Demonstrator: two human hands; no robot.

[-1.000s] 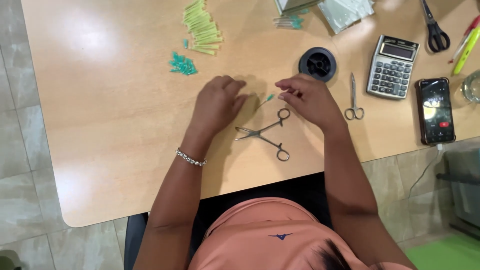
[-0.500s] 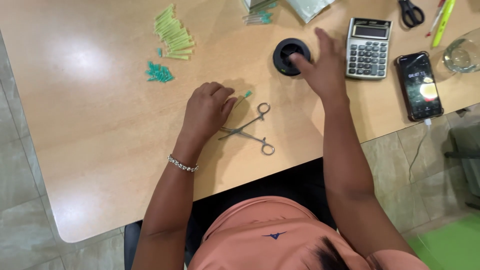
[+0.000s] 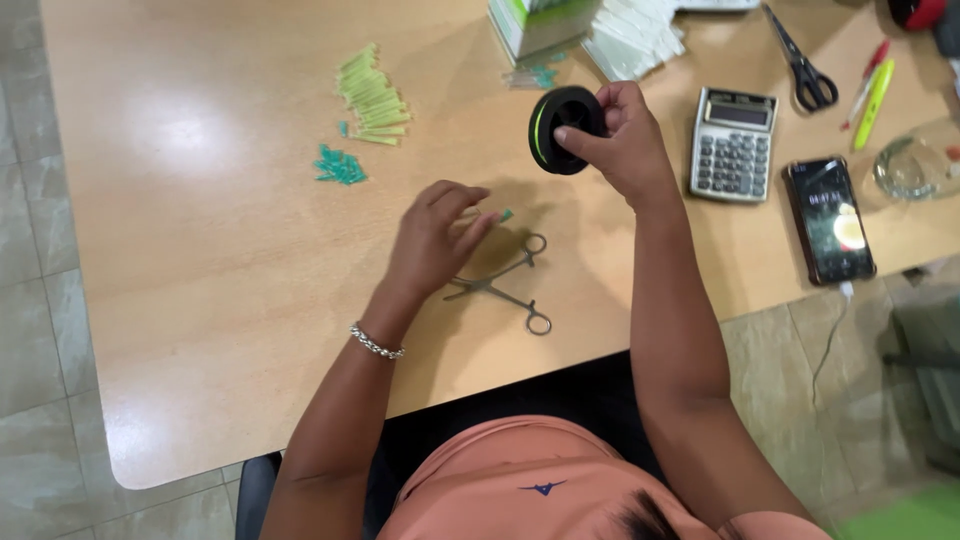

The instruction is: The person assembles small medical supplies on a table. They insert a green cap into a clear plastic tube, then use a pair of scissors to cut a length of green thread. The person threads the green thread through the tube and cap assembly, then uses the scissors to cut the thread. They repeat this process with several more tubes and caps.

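My right hand [image 3: 625, 145] holds a black spool [image 3: 562, 128] with a green band, lifted above the wooden table [image 3: 200, 280] and tilted on edge. My left hand [image 3: 432, 240] rests on the table and pinches a small green-tipped piece [image 3: 506, 214] between fingertips. Metal forceps [image 3: 505, 285] lie open on the table just right of and below my left hand.
A pile of pale green tubes [image 3: 370, 98] and a cluster of teal pieces [image 3: 338, 166] lie at the upper left. A calculator [image 3: 733, 143], a phone [image 3: 829, 219], scissors [image 3: 800, 60], pens [image 3: 872, 85], a glass dish [image 3: 912, 167] and a box [image 3: 540, 22] sit to the right and top.
My right hand went from the forceps to the black spool and lifted it off the table. My left hand stayed by the forceps with the small piece.
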